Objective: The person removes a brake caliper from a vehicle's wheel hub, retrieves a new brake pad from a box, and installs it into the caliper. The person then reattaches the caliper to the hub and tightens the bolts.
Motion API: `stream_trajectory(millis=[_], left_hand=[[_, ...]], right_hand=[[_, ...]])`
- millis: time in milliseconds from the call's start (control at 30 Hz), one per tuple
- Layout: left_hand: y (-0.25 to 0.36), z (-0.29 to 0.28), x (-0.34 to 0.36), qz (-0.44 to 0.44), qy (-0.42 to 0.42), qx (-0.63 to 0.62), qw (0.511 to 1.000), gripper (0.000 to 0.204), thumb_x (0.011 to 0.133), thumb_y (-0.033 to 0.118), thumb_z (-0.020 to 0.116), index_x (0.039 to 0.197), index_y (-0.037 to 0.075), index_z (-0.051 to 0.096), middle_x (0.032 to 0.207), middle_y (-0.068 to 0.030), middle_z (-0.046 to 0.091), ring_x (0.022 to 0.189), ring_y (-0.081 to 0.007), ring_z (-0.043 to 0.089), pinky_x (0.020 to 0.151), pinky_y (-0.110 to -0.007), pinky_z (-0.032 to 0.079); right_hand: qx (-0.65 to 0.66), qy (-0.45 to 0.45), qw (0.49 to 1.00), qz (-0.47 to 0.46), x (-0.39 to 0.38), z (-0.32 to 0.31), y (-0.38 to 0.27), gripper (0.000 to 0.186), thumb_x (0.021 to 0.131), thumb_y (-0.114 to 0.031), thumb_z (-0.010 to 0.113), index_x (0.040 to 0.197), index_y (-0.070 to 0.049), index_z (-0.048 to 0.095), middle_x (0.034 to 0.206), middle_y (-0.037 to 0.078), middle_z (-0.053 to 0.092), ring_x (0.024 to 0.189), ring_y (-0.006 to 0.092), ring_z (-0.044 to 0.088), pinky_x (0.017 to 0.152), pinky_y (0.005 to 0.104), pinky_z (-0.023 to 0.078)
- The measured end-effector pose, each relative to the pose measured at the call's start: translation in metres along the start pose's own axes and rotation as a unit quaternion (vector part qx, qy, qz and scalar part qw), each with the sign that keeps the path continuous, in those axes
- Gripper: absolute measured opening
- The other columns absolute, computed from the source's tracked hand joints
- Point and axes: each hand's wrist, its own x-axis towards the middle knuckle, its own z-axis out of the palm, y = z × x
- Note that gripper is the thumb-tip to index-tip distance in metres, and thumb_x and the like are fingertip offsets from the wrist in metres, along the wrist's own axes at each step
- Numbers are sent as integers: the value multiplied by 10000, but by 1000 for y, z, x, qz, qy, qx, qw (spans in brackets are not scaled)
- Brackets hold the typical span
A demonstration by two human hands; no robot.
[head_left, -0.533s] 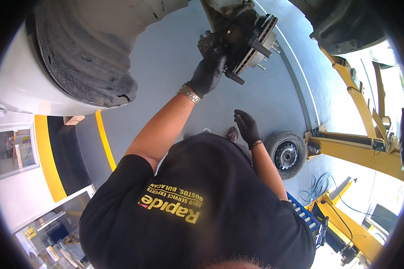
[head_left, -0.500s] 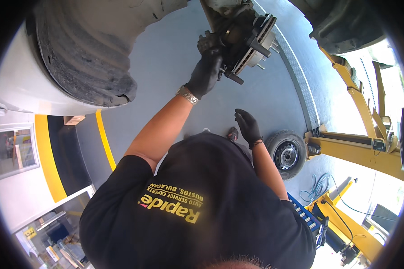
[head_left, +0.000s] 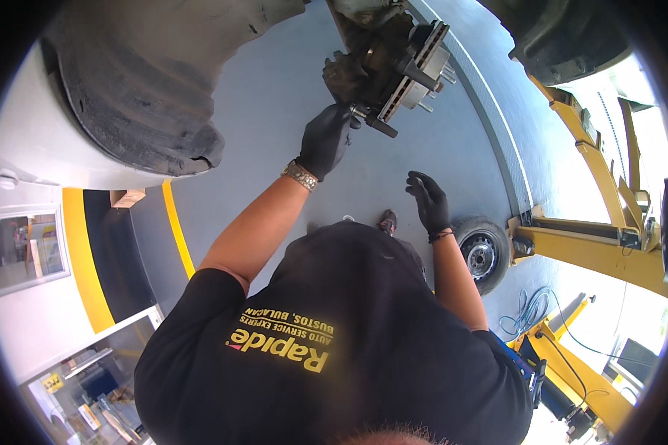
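Above me hangs a wheel hub assembly with a brake disc (head_left: 416, 73) edge-on, silver wheel studs (head_left: 448, 74) sticking out to its right. A dark brake caliper (head_left: 346, 76) sits on its left. My left hand (head_left: 325, 142), in a black glove, has its fingers closed around the end of a small silver bolt (head_left: 358, 112) at the lower side of the caliper. My right hand (head_left: 432, 204), also gloved in black, is raised away from the assembly. Its fingers are stretched and slightly bent, with nothing visible in them.
A dark wheel-arch liner (head_left: 133, 89) and white body panel fill the upper left. On the floor at right lies a wheel with tyre (head_left: 482, 254), beside a yellow lift arm (head_left: 594, 245). A blue hose (head_left: 527, 311) lies coiled below it.
My left hand has drawn down and left from the caliper, baring the silver bolt at its fingertips. My right hand has shifted a little to the right.
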Motion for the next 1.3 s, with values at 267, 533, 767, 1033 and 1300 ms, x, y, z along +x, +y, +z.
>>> stream_trajectory(millis=[267, 533, 767, 1033, 1300], left_hand=[[-7, -8, 28, 295, -9, 257, 920, 204, 993, 109, 562, 1193, 114, 602, 914, -92, 649, 726, -274, 645, 631, -382, 541], [-16, 2, 28, 330, 35, 250, 910, 175, 973, 77, 582, 1144, 67, 621, 946, -144, 675, 749, -339, 675, 638, -417, 560], [-11, -6, 30, 307, 5, 253, 917, 181, 974, 54, 583, 1147, 51, 637, 978, -158, 699, 770, -347, 687, 660, -412, 572], [-17, -6, 31, 225, -26, 228, 947, 227, 972, 45, 586, 1196, 52, 624, 986, -155, 686, 766, -343, 685, 633, -419, 570], [-31, -15, 35, 224, -74, 182, 955, 254, 963, 36, 588, 1215, 69, 601, 1024, -145, 675, 734, -331, 660, 599, -395, 551]], right_hand=[[-91, -96, 986, -96, 41, 23, -50, 315, 1079, -146, 534, 1304, 60, 613, 1224, 129, 674, 1108, 188, 655, 937, 343, 562], [-42, 10, 998, -54, -4, -24, -38, 344, 1078, -191, 539, 1297, 61, 620, 1220, 149, 677, 1096, 208, 666, 949, 356, 558], [-43, 89, 995, 8, -37, -54, -19, 363, 1067, -226, 559, 1293, 49, 631, 1174, 143, 697, 1036, 207, 679, 930, 348, 550], [-4, 79, 997, 10, -29, -45, -14, 355, 1068, -225, 569, 1277, 54, 638, 1184, 146, 689, 1069, 200, 673, 914, 347, 571], [-3, 84, 996, 30, -38, -43, -1, 349, 1064, -221, 574, 1279, 46, 641, 1173, 139, 693, 1064, 200, 674, 904, 346, 571]])
